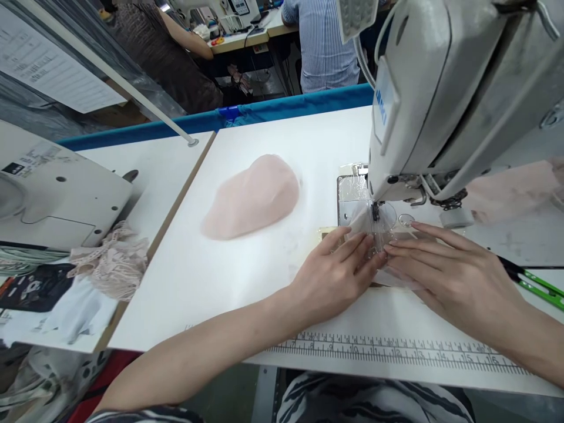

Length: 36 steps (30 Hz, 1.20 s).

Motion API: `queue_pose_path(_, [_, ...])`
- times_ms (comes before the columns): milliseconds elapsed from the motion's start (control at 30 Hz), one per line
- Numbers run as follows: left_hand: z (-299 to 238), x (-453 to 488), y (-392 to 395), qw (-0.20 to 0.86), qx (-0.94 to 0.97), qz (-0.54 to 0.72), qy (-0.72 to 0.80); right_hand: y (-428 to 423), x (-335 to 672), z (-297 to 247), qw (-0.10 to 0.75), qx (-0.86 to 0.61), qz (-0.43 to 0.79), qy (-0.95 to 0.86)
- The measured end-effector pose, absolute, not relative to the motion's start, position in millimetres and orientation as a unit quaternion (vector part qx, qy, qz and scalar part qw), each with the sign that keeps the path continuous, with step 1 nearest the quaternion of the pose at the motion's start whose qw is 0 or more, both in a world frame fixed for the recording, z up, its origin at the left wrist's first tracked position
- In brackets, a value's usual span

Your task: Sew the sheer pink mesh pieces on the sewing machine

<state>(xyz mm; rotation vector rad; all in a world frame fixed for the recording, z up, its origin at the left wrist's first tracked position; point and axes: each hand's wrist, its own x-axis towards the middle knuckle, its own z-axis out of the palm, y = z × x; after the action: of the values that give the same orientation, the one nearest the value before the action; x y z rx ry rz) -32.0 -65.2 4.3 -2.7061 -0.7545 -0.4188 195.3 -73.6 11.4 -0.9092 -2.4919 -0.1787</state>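
My left hand lies flat on the white table, fingers stretched out and pressing a thin sheer piece of pale fabric just in front of the needle. My right hand rests flat beside it, fingertips touching the same fabric near the presser foot. The white sewing machine rises above and behind both hands. A stack of pale pink fabric pieces sits on the table to the left, apart from my hands.
A printed ruler runs along the table's front edge. Green-handled snips lie at the right. A bundle of lace trim and a second machine sit on the left table. Two people sit at benches behind the blue rail.
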Motion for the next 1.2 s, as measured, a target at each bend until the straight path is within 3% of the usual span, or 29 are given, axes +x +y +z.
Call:
queue_pose_path(933, [-9.4,-32.1,-29.1,0.157,-0.922,-0.227,-0.272,-39.8,199.8,-0.7,0.236,-0.329,-0.162,-0.9])
queue_pose_path(1200, [-9.1,-33.8,-30.3,0.116,-0.925,-0.239,-0.272,-43.0,201.7,-0.9,0.232,-0.317,-0.162,-0.906])
